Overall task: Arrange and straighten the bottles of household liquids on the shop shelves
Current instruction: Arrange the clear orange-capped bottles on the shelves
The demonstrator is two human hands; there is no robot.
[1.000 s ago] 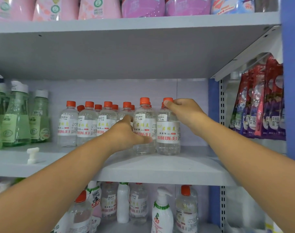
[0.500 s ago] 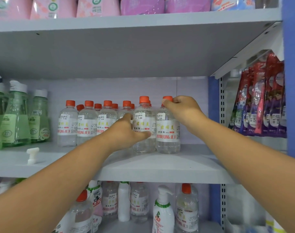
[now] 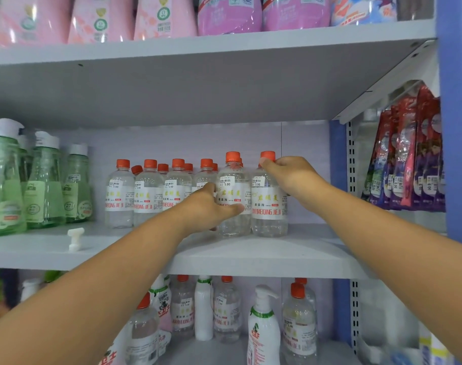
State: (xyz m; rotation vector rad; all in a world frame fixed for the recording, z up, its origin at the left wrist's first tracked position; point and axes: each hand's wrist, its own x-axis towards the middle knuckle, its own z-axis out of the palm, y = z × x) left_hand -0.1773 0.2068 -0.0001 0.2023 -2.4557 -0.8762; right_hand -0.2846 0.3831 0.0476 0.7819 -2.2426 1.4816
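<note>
Both arms reach up to the middle grey metal shelf (image 3: 290,248). The left hand (image 3: 211,209) wraps around the second clear plastic bottle with an orange cap (image 3: 234,196) from the right end of the row. The thumb lies across the white label, and the other fingers go behind the bottle where they cannot be seen. The right hand (image 3: 290,177) pinches the neck of the last clear orange-capped bottle (image 3: 268,201) in the row, just under its cap. Its fingertips are hidden behind the bottle. Both bottles stand upright on the shelf, side by side and touching.

The labels show yellow signs and red letters that look like "UNYIMEIDING JIEJI". The first letter is cut off by the curve. Small price stickers read "5.00".

More clear bottles with orange caps (image 3: 148,191) stand in rows to the left, and the back ones show only their caps. Green bottles with white caps (image 3: 44,183) stand at the far left, partly cut off. A small white plastic piece (image 3: 75,238) lies on the shelf. Pink pouches (image 3: 164,17) on top are cut off, so their words are too blurry to read. Red and purple packets (image 3: 409,154) hang at the right. The bottom shelf holds a white pump bottle (image 3: 263,327).
</note>
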